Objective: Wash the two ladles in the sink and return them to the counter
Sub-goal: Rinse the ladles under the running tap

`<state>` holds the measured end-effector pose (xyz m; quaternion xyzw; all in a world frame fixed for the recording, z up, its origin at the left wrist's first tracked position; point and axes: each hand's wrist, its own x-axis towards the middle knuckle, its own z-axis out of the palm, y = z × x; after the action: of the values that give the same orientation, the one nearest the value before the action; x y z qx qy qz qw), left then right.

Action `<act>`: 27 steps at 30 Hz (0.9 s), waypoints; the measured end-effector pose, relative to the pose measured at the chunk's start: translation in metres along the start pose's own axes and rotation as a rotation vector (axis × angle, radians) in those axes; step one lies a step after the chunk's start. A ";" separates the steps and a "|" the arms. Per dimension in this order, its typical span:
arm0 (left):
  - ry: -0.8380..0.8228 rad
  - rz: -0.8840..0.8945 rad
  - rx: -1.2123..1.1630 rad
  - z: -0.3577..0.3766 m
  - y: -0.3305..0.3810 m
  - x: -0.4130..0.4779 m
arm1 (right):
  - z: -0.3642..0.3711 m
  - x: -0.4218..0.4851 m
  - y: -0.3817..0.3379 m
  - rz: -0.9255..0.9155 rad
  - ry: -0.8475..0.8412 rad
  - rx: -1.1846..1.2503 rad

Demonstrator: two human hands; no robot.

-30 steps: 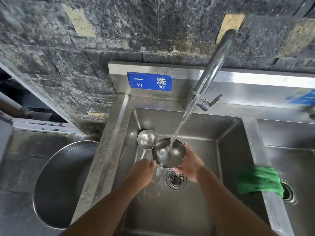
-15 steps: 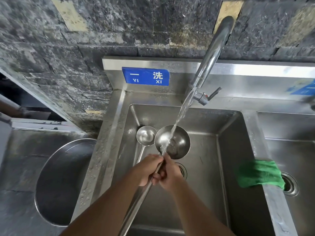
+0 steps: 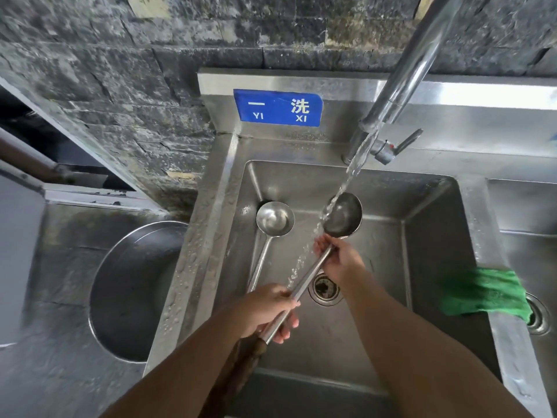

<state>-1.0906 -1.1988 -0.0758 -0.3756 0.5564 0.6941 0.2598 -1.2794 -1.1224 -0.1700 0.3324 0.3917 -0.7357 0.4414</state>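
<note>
Hands: both are working on one long-handled ladle over the sink, set apart along its handle.
Left hand: is gripping the lower stretch of the metal handle, fingers curling under it and thumb lying on top, just above the dark wooden grip.
Right hand: is closing on the handle right below the bowl, fingers wrapping round the metal from the right side.
Held ladle: is slanting up from the near edge of the sink toward its back wall, hollow of the bowl facing the camera.
Water: is pouring from the tap, brushing past the left rim of the held bowl and splashing on the handle between the two hands.
Second ladle: is lying in the left part of the sink, bowl near the back left corner, handle running toward the left hand and slipping behind it; contact there cannot be told.
Sink: is holding the second ladle; the drain is showing beside the right wrist.
Cloth: green, is draping over the divider between this sink and the neighbouring basin on the right.
Round metal bowl: is sitting on the counter left of the sink.
Sign: blue, is reading "YI XI" on the steel splashback.
</note>
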 end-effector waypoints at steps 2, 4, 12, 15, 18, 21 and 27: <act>0.047 0.019 -0.043 0.001 -0.009 0.000 | -0.002 0.004 0.007 0.024 -0.002 -0.048; 0.159 0.038 -0.022 0.008 -0.016 0.009 | -0.002 -0.001 0.026 0.092 -0.040 -0.133; 0.442 0.085 0.046 0.038 -0.025 0.064 | -0.030 -0.016 0.075 0.151 -0.018 -0.362; 0.477 0.088 0.096 0.043 -0.027 0.074 | -0.037 -0.011 0.068 0.084 -0.006 -0.478; 0.480 0.049 0.016 0.046 -0.029 0.084 | -0.040 -0.003 0.062 0.064 -0.019 -0.539; 0.480 -0.002 -0.047 0.048 -0.033 0.092 | -0.045 0.012 0.063 0.067 0.016 -0.575; 0.440 -0.071 -0.106 0.044 -0.040 0.087 | -0.057 0.036 0.067 0.070 0.017 -0.626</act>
<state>-1.1203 -1.1516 -0.1650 -0.5505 0.5488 0.6141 0.1366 -1.2240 -1.1076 -0.2458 0.1997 0.5913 -0.5610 0.5438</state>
